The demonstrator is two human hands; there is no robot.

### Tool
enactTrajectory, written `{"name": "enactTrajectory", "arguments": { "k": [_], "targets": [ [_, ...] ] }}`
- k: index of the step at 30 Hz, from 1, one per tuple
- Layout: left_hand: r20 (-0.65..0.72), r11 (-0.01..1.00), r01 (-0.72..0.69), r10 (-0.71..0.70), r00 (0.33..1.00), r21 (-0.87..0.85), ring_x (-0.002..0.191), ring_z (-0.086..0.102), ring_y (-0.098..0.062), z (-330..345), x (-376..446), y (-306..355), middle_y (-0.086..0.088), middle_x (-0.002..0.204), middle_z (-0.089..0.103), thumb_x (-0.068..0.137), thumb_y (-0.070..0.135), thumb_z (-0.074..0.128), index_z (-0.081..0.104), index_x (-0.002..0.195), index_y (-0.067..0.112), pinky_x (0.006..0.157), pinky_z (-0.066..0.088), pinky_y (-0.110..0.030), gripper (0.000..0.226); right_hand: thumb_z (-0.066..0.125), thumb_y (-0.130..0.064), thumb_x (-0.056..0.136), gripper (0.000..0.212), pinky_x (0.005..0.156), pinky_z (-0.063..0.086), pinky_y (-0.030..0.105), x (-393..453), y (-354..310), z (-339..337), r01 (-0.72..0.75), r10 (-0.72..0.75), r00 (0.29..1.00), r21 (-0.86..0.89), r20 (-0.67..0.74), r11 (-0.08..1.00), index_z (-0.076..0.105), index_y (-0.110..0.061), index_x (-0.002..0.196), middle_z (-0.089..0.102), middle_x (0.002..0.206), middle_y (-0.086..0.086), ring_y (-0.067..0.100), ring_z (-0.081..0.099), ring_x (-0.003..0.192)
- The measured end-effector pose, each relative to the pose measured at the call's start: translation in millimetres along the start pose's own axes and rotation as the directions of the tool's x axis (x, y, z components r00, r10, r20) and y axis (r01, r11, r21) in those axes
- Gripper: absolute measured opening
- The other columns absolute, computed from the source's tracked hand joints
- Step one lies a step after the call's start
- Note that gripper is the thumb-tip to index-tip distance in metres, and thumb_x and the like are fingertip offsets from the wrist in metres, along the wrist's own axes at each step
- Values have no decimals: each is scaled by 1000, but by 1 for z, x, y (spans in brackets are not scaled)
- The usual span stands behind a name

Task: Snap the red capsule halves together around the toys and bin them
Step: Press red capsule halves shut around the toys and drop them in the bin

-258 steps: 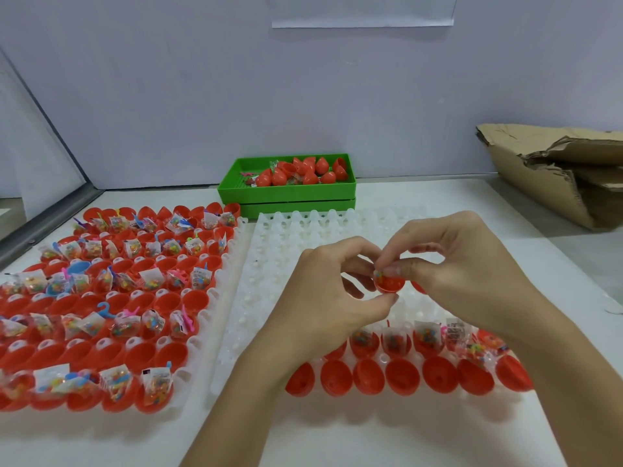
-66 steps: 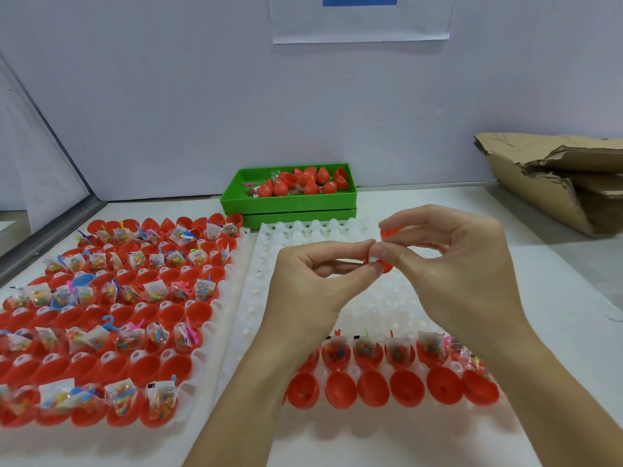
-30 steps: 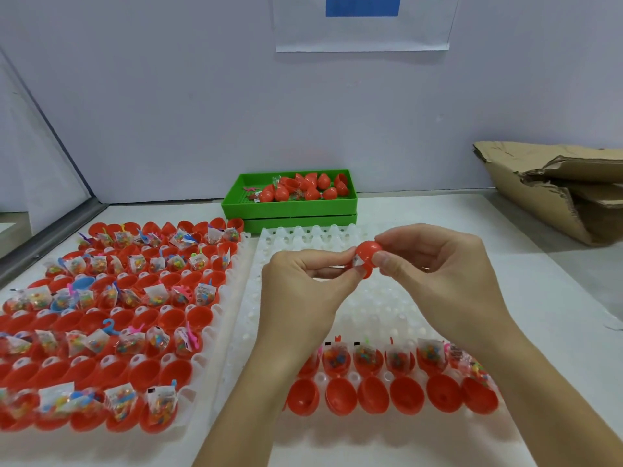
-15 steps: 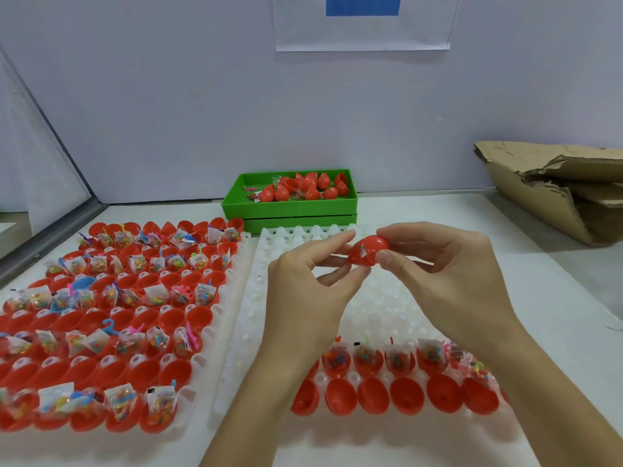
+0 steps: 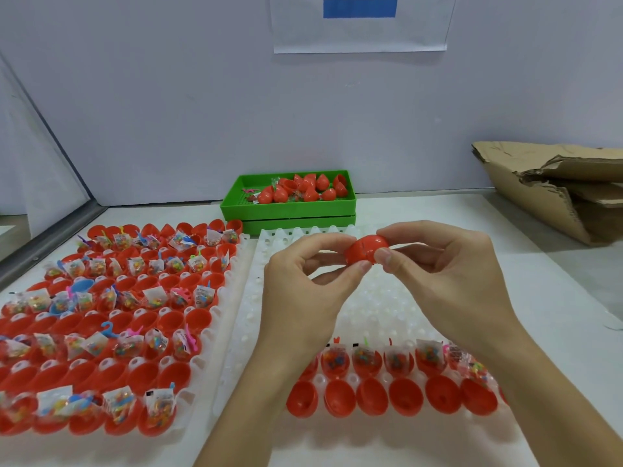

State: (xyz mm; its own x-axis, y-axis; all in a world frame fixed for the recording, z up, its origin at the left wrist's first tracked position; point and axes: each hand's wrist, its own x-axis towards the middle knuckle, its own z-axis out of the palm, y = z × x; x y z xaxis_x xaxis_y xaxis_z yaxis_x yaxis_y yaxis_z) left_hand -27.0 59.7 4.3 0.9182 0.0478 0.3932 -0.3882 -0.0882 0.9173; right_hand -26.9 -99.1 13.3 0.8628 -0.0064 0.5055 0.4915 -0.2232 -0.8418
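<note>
A small packing workshop is showing here: white trays (image 5: 236, 332) of red capsule halves (image 5: 175, 375) are covering the counter (image 5: 556, 318), beside torn cardboard (image 5: 539, 187).

Capsule (image 5: 365, 248) contents hidden, left tray (image 5: 215, 335) cut off, cardboard (image 5: 553, 187) cut off rt.

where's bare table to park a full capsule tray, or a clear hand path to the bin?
Bare white tabletop lies right of the white pocketed tray, before the torn cardboard box. That tray's far pockets are unfilled, so a path runs over them to the green plastic bin. Crowded: the left tray of red capsule halves, and the white tray's two near rows.
</note>
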Motion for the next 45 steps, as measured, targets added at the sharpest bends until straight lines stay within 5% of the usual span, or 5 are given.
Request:
{"name": "enactTrajectory", "arguments": {
  "k": [27, 40, 45],
  "targets": [
    [48, 1000, 24, -23, 999, -15, 86, 70, -6, -3, 0, 5, 8, 94, 75, 76, 6, 81, 74, 97, 33, 75, 56, -16, 35, 78, -7, 80, 25, 75, 58, 18, -1, -1, -1, -27, 25, 999, 37, 41, 999, 75, -27, 95, 78, 88, -12, 7, 75, 80],
    [28, 1000, -25, 25, 999, 6, 84, 67, -1, -1, 0, 3, -1, 90, 72, 74, -6, 78, 77, 97, 22, 73, 51, -9, 36, 80, 7, 74, 33, 73, 56, 14, 0, 3, 4, -15, 15, 1000, 16, 2, 1000, 75, -25, 82, 77, 81, -13, 4, 74, 75],
    [-10, 999, -25, 26, 1000, 35, 82, 64, -6, 1, -1, 0, 0, 83, 70, 73, -3, 79, 78, 96, 25, 76, 54, -17, 36, 79, 6, 75, 32, 66, 55, 15, -1, 5, 8, -23, 24, 999, 44, -37, 999, 74, -25, 78, 76, 73, -8, 8, 73, 66]
  ]
}}
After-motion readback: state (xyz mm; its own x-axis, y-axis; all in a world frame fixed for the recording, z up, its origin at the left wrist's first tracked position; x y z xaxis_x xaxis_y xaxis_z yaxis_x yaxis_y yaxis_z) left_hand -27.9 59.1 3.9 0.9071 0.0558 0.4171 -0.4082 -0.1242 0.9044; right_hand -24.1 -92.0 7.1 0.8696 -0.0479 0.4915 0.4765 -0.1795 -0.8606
